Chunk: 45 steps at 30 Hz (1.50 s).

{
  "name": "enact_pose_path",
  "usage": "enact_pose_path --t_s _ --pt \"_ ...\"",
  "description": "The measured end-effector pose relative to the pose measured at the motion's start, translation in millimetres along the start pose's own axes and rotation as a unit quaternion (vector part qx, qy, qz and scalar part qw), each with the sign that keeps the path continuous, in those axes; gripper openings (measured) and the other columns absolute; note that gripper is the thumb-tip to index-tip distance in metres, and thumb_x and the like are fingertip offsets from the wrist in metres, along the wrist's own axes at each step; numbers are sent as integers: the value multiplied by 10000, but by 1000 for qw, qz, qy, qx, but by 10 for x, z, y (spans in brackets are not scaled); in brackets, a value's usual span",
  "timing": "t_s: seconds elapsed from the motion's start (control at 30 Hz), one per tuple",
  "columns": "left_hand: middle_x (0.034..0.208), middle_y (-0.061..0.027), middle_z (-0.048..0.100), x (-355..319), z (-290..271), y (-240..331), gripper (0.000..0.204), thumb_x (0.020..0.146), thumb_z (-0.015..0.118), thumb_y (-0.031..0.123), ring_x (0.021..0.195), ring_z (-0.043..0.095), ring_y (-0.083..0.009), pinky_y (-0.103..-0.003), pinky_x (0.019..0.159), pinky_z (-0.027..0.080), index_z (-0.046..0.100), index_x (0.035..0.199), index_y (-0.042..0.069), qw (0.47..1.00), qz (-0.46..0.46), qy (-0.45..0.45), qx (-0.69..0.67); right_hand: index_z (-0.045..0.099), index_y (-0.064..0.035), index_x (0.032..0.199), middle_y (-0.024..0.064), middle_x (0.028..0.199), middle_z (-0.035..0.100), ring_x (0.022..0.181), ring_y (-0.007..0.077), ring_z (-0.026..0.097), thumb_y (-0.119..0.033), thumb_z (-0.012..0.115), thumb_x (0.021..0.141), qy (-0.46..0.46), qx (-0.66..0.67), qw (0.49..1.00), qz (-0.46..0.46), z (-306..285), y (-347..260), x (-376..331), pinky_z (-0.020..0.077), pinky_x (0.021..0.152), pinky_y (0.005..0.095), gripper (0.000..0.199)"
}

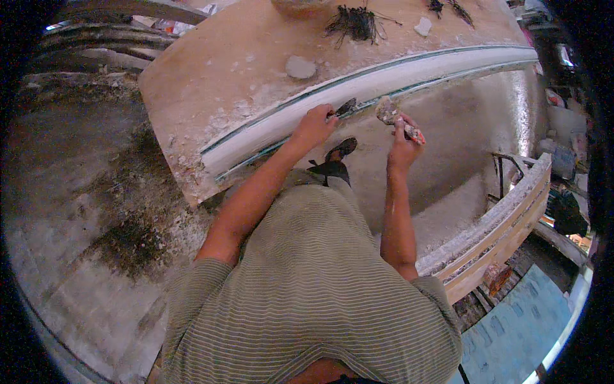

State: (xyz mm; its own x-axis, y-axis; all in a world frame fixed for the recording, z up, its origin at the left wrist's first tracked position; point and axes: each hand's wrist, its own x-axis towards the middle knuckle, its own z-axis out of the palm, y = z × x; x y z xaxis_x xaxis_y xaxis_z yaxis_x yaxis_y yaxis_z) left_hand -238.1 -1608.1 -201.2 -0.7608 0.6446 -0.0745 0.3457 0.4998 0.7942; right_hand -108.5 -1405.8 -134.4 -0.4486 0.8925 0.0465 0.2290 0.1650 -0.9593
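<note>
Here, the left hand (313, 125) is closed around a small dark blade (345, 107), its tip on the long white plaster moulding (384, 80). At three o'clock, the right hand (404, 144) grips a plaster-caked scraper (395, 119) (held clear of the moulding). Dark fibre bundles (355, 22) lie at twelve o'clock on the workboard (224, 70).

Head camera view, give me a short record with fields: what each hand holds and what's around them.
left hand: grips a small dark tool, its tip on the white moulding strip
right hand: holds a plaster-caked lump or tool, raised just off the strip
strip: long, white, curved, lying along the edge of a brown board
on board: white plaster lumps, dark fibre bundle
floor: grey, plaster-spattered
</note>
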Motion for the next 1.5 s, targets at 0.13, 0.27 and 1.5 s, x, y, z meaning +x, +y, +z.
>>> enact_pose_path --t_s 0.13,0.27,1.5 --pt "1068 -204 723 -53 -480 76 400 941 656 341 986 696 -352 -416 920 526 680 1149 0 987 -83 -121 -60 735 -4 1089 55 995 731 825 126 681 -84 695 940 4 -24 999 -23 -238 196 93 561 659 272 174" --pt "969 -177 751 -945 -992 -682 351 932 696 295 894 724 -279 -382 836 548 718 1116 -3 957 -241 -106 -119 737 -5 1083 50 984 732 810 127 676 -69 694 935 52 13 998 24 -437 431 23 559 658 265 167" --pt "753 -28 669 1282 -122 1037 328 961 705 323 516 552 -115 -295 452 418 736 1149 56 963 -235 -64 -112 728 -68 955 85 870 749 781 238 722 -231 741 890 -243 -88 965 -30 -358 641 1835 571 723 350 176"
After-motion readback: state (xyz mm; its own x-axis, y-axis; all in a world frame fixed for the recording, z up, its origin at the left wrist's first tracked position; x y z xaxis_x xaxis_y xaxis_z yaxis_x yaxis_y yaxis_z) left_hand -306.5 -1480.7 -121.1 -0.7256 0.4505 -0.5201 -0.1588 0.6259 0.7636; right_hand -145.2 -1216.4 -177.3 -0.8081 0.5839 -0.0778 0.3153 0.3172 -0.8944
